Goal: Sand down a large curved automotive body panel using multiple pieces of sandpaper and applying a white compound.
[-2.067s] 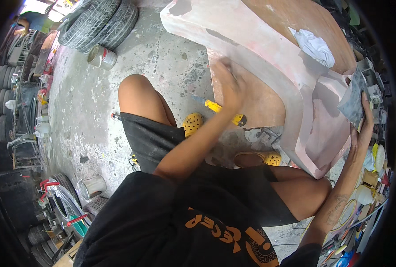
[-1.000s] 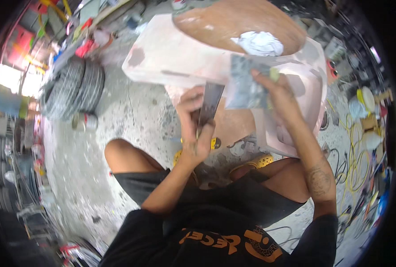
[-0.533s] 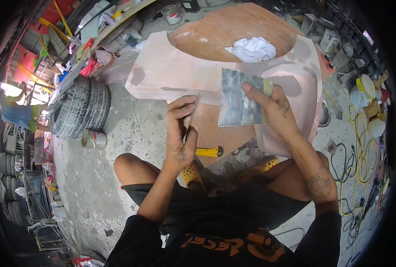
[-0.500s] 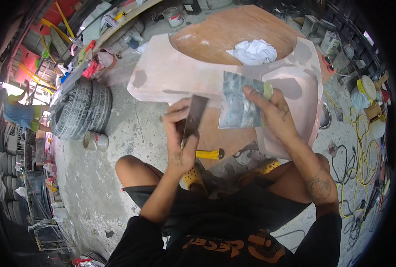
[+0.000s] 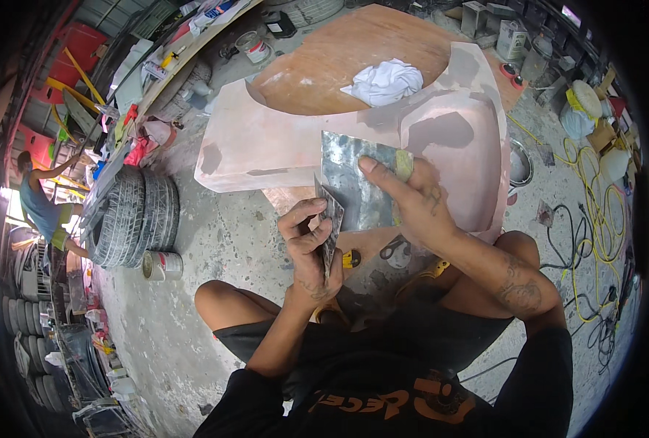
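My left hand (image 5: 301, 257) grips a narrow, stained metal spreader (image 5: 327, 216), turned nearly edge-on. My right hand (image 5: 423, 208) holds a wider silvery sheet-metal spreader (image 5: 343, 164) with a yellow-green strip along its grip edge, thumb across its face. The two blades are close together, perhaps touching. Beyond them lies a pale pink, molded panel (image 5: 233, 135) with grey patches. A plywood board (image 5: 317, 51) shows behind and below it, and a crumpled white cloth (image 5: 383, 82) rests on the plywood. A yellow-handled tool (image 5: 351, 258) is mostly hidden behind my left hand.
Stacked tires (image 5: 131, 223) and a paint can (image 5: 162, 265) stand at left. A co-worker (image 5: 43, 204) is at the far left. Buckets (image 5: 586, 102), coiled yellow cable (image 5: 602, 212) and black cords (image 5: 558, 255) lie at right. A cluttered shelf (image 5: 164, 69) runs along the upper left.
My left hand, earlier without the spreader, now grips it. My right hand has brought the sheet from the far right to the middle, and the blades have drawn nearer. The view has shifted.
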A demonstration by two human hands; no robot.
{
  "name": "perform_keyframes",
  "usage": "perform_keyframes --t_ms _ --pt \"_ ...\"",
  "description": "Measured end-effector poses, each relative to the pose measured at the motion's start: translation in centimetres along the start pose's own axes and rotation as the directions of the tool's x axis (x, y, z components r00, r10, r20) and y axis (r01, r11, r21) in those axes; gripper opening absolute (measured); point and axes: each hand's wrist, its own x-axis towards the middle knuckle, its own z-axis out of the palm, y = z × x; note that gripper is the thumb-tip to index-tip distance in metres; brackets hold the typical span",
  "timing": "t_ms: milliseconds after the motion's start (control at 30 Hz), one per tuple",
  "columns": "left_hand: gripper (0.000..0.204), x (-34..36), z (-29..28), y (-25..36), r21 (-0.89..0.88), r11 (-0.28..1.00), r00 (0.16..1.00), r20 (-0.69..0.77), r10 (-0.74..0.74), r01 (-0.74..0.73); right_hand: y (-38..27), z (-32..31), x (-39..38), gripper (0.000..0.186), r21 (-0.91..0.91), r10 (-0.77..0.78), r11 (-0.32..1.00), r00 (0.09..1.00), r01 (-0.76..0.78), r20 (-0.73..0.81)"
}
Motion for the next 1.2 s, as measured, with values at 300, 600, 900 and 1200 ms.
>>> perform_keyframes --t_ms 300,600,900,1200 --pt "0.063 -0.4 -5.4 -3.0 0.416 0.902 0.901 0.339 -0.271 0.115 0.6 -1.0 0.3 0.031 0.098 0.097 0.990 0.994 -0.101 0.048" --pt "0.038 1.4 -4.8 -0.2 0.429 0.903 0.817 0.520 -0.249 0.002 2.1 -2.5 2.3 0.037 -0.369 0.136 0.904 0.963 -0.217 -0.234" --pt "0.048 -6.4 -1.2 -14.5 -0.451 0.633 0.494 -0.397 -0.774 0.629 7.5 -4.1 17.8 0.043 -0.155 0.184 0.975 0.970 -0.160 0.157" --pt "0.044 -3.4 4.2 -15.0 -0.174 0.684 0.471 -0.605 -0.641 0.708 14.5 -3.8 19.9 0.034 -0.052 0.266 0.964 0.945 -0.261 0.189"
